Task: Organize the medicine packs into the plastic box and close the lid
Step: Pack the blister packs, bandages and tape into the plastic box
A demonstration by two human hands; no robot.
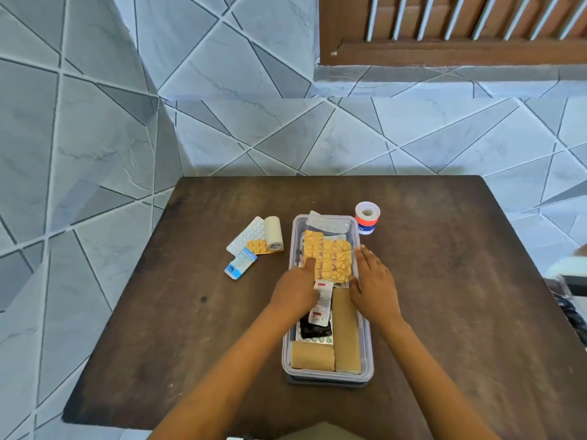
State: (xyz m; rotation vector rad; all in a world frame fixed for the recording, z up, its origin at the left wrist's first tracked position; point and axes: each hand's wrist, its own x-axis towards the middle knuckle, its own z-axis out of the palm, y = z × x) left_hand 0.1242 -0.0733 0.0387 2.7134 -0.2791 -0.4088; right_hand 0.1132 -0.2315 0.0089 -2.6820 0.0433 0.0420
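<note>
A clear plastic box [368, 347] stands on the dark wooden table [444, 312], without its lid on. Inside lie a yellow-orange pack of tablets [332, 257], silver blister strips [328, 224], a white and red strip [322, 304], a black pack [314, 330] and two tan bandage rolls [344, 331]. My left hand [295, 289] rests on the yellow pack's left edge, a finger on top. Flat over the box's right rim, my right hand [374, 284] touches that pack's right side. The grey lid [317, 383] seems to lie under the box.
Left of the box lie a white blister sheet [246, 238], an orange blister strip [259, 246], a cream bandage roll [273, 233] and a blue-white pack [239, 264]. A red, white and blue tape roll [367, 218] stands at the box's far right. Tiled walls enclose the table.
</note>
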